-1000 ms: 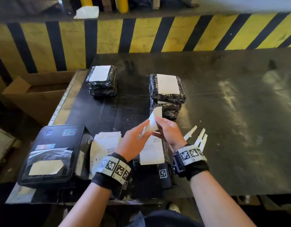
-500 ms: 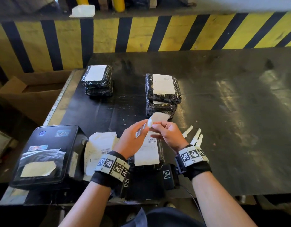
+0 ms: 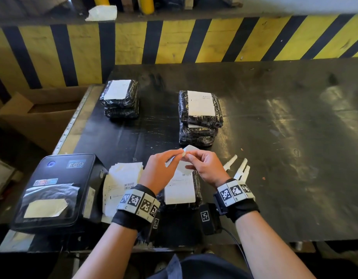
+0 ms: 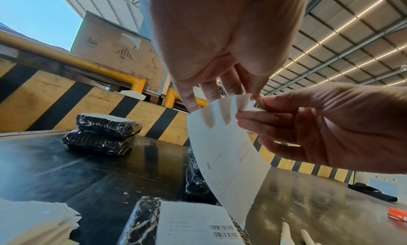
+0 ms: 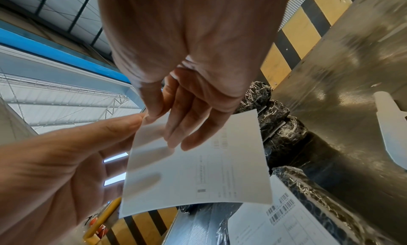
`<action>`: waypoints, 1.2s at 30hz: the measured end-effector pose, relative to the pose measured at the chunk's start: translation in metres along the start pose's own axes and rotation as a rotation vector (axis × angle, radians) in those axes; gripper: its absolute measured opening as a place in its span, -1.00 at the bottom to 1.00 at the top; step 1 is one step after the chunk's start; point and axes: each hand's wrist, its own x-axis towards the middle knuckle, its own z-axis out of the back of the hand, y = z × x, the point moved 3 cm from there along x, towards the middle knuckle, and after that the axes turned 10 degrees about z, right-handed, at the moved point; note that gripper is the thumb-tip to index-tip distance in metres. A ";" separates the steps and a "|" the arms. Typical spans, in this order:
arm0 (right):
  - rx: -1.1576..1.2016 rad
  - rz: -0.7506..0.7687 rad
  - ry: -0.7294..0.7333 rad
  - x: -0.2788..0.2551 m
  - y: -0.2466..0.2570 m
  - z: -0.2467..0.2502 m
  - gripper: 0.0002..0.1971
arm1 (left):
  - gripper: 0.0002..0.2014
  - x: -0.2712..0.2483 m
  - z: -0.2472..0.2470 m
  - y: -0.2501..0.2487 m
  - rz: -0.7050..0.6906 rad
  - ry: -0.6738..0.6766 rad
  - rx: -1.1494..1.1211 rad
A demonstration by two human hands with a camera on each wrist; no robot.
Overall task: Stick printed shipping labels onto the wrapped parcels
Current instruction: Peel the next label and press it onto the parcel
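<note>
While both hands work at the top corner of a fresh label [image 4: 229, 158], I read the job as well under way but not finished. My left hand [image 3: 160, 168] pinches that corner between thumb and fingertips, and my right hand [image 3: 206, 168] pinches the same corner from the other side, so each grip is closed on the sheet, which hangs in the air above the near parcel [image 3: 198, 186]; I judge the backing is being picked apart, though I cannot see a split yet. The near parcel, lying on the worktop [image 3: 274, 158] just under my hands, already carries a label on its top face. Further back, the right stack [image 3: 200, 115] shows a label on its top parcel and a white edge on the one beneath, and the left stack [image 3: 120, 99] has a label on top; its lower parcel I cannot judge. Loose printed labels [image 3: 121, 182] lie beside the printer [image 3: 53, 190], so more sticking looks to remain.
</note>
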 end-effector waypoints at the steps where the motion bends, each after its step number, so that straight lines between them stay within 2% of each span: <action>1: -0.018 0.006 -0.001 0.000 0.000 0.000 -0.87 | -0.74 0.000 0.000 -0.001 -0.006 -0.004 -0.002; 9: -0.148 0.068 -0.013 0.000 -0.001 0.002 -0.83 | -0.86 0.003 -0.001 -0.007 -0.034 0.003 0.004; 14: -0.186 0.061 -0.011 0.000 -0.002 0.003 -0.83 | -0.84 0.009 0.002 -0.006 0.038 -0.032 0.024; 21: -0.364 -0.089 -0.186 -0.007 -0.021 0.033 -0.81 | -0.82 0.021 0.020 -0.013 0.100 -0.161 -0.023; 29: -0.659 -0.288 -0.288 -0.029 -0.052 0.088 -0.76 | -0.83 0.023 0.024 -0.013 0.123 -0.192 -0.018; 36: -0.682 -0.483 -0.432 -0.051 -0.073 0.128 -0.71 | -0.84 0.026 0.032 -0.016 0.085 -0.226 -0.041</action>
